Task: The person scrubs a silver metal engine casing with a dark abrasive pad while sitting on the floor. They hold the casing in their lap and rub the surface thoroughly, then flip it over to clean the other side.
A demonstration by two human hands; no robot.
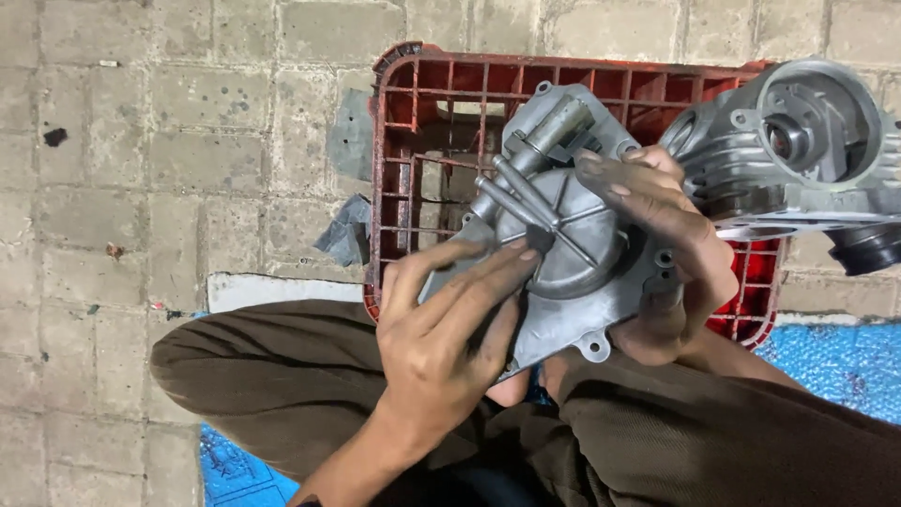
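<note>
A person sits low over a paved floor of pale square stone tiles (141, 141), knees in brown trousers (282, 366) filling the lower part of the frame. Both bare hands are on a grey cast-metal engine cover with a round domed centre and bolt lugs around its edge (563, 244), which sits in the middle of the frame, just right of centre, held above a red plastic lattice crate (413, 122).

The left hand (441, 347) comes up from the lower middle, its fingers (488, 268) spread flat across the lower left face of the cover, pressing on it rather than wrapped round it. The right hand (666, 244) reaches in from the right, fingers laid over the upper right of the dome and the palm cupping the cover's right edge, so this hand grips the part. A short grey metal tube (554, 131) stands out from the cover's upper end, pointing toward the top of the frame, with thin raised ribs running down from it across the dome.

At the upper right, resting on the crate's far corner and reaching the frame edge, lies a larger grey aluminium engine casing with a round open bore (798, 131); a black rubber sleeve (868, 249) sticks out below it. A blue woven mat (835, 361) shows at the lower right, and again in a patch at the lower left beneath the knee. Dark scraps of cloth (349, 225) lie on the tiles just left of the crate
</note>
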